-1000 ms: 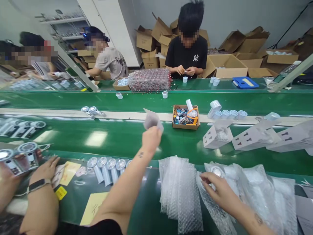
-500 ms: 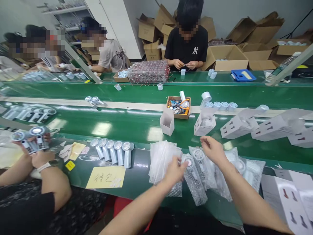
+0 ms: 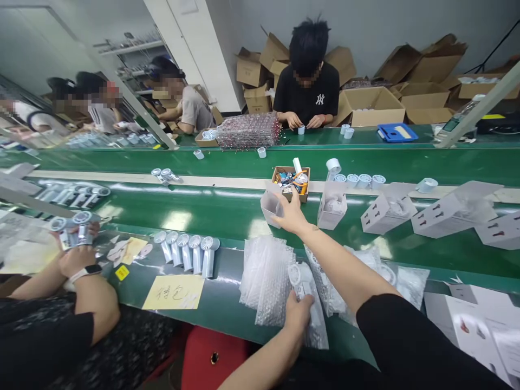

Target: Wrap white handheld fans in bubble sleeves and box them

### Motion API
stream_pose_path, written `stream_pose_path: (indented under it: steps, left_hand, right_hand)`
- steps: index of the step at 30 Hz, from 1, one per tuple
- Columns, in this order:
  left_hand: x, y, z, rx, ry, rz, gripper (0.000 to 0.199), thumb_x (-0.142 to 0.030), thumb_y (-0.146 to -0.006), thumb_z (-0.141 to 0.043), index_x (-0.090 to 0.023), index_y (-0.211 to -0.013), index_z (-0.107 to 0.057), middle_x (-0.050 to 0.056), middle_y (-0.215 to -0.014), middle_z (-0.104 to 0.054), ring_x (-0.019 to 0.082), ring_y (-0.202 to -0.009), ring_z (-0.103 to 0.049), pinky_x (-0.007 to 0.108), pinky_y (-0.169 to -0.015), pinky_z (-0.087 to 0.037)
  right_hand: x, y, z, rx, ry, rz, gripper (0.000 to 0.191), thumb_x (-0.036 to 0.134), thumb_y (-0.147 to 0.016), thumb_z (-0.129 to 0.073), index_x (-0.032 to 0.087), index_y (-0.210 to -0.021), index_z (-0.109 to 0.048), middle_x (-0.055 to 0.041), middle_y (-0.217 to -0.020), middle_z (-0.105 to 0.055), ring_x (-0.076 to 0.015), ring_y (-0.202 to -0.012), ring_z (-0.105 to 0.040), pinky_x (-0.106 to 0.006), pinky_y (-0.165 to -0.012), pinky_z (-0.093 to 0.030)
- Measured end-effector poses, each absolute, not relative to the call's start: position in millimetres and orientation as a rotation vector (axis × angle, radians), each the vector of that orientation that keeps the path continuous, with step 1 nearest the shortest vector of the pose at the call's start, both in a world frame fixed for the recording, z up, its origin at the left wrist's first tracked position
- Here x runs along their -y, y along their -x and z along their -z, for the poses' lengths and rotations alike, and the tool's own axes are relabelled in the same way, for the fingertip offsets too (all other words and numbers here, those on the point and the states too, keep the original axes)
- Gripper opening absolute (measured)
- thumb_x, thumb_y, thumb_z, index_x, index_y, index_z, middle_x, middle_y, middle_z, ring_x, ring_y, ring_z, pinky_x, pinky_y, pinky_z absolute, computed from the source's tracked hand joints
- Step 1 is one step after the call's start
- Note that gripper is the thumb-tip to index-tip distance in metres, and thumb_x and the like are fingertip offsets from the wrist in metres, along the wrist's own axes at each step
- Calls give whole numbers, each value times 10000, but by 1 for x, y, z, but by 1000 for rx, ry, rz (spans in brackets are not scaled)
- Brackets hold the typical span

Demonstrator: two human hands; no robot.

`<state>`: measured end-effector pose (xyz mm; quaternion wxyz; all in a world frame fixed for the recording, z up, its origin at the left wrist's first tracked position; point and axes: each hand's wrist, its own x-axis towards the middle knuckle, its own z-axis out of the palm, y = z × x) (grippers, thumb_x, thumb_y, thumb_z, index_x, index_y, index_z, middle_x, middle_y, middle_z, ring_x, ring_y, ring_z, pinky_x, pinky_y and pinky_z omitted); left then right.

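My left hand is closed around the lower part of a handheld fan in a clear bubble-wrap bag, at the table's front edge. Stretched forward over the green belt, my right hand has its fingers spread at the right side of an open white box. Whether the fingers touch the box I cannot tell. Left of the bagged fan lies a pile of flat bubble-wrap bags. More bagged fans lie to its right, partly hidden under my right forearm.
Several white boxes with wrapped contents stand along the belt. Behind is a carton of parts. Bare fans line up at left beside a yellow note. A co-worker's hands hold two fans; another person sits opposite.
My right hand has moved forward and left from above the bagged fans to the open white box. My left hand has closed on a bagged fan and drawn it slightly left.
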<state>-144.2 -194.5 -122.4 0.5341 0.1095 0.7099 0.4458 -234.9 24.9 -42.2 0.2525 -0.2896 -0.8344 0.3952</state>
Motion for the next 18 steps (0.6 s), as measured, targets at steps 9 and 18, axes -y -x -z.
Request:
stream_pose_path:
  steps: [9, 18]
  left_hand:
    - [209, 276, -17, -1658, -525, -1274, 563, -441, -730, -605, -250, -1257, -544, 80, -1174, -658, 290, -1016, -631, 407, -838, -490]
    - [68, 337, -69, -2462, -1881, 182, 291, -118, -780, -513, -116, -1033, -656, 182, -1085, -659, 320, -1057, -568, 446, -897, -436]
  right_hand:
    - [-66, 257, 61, 2457, 623, -1284, 766, 278, -626, -735, 178, -1294, -373, -129, -1204, -514, -265, -1044, -555, -430, -925, -433]
    - [-83, 244, 57, 2494, 529, -1340, 611, 291, -556, -761, 191, -1077, -458, -35, -947, -578, -249, -877, -583, -387, -780, -471]
